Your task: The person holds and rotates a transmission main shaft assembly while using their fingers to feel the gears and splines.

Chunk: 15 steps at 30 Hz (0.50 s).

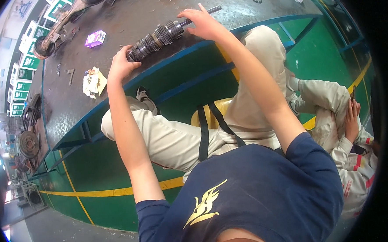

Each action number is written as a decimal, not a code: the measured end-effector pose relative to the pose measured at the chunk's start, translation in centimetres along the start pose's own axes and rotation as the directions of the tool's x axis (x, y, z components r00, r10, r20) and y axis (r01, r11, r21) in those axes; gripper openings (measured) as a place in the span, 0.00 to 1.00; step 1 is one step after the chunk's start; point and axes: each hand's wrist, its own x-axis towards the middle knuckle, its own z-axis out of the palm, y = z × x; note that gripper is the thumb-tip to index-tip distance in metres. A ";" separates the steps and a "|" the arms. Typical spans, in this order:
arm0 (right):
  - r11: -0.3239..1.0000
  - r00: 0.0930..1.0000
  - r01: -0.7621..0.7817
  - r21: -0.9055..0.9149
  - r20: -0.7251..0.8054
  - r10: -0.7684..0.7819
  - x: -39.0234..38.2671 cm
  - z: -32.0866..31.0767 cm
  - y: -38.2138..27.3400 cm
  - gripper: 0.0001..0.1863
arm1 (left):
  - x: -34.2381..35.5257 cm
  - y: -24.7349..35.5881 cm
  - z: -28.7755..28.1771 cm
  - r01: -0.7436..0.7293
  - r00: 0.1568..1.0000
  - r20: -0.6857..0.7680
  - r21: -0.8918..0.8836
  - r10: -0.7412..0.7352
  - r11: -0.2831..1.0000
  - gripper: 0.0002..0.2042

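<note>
A long steel gear shaft (159, 37) with several gear rings lies across a dark metal workbench (153, 9). My left hand (121, 65) wraps the shaft's thick near end at the bench edge. My right hand (202, 23) rests on the thin far end, fingers spread over it. I sit on a yellow stool (202, 116) with black straps, in beige trousers and a navy shirt.
On the bench lie a purple box (95, 38), a crumpled rag (93, 82), a wrench (70, 75) and a large axle part (61, 22). Another person in light overalls (334, 113) sits at my right. Green floor with yellow lines (110, 192) lies below; brake discs (28, 145) sit left.
</note>
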 end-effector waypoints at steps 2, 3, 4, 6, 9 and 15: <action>0.999 0.999 0.023 0.022 -0.034 -0.023 -0.1 0.4 0.0 0.28 | -0.1 0.0 -0.1 0.037 0.999 0.010 0.025 -0.037 0.999 0.35; 0.998 0.999 0.044 0.041 -0.034 -0.043 0.0 0.5 -0.1 0.30 | -0.2 0.0 -0.1 0.040 0.999 0.010 0.024 -0.040 0.999 0.35; 0.996 0.997 0.065 0.060 -0.034 -0.063 0.1 0.5 -0.2 0.33 | -0.2 -0.1 -0.1 0.063 0.998 0.016 0.020 -0.063 0.998 0.33; 0.996 0.998 0.063 0.063 -0.015 -0.062 0.3 0.7 -0.3 0.33 | 0.1 -0.1 -0.1 0.087 0.996 0.021 0.016 -0.087 0.996 0.32; 0.996 0.998 0.066 0.058 0.006 -0.066 0.3 1.0 -0.5 0.34 | 0.7 -0.1 0.2 0.079 0.996 0.042 0.080 -0.083 0.994 0.29; 0.998 0.998 0.031 0.046 0.052 -0.033 0.5 1.1 -1.3 0.33 | 1.1 -1.2 0.8 -0.006 1.000 -0.016 0.122 0.008 0.993 0.27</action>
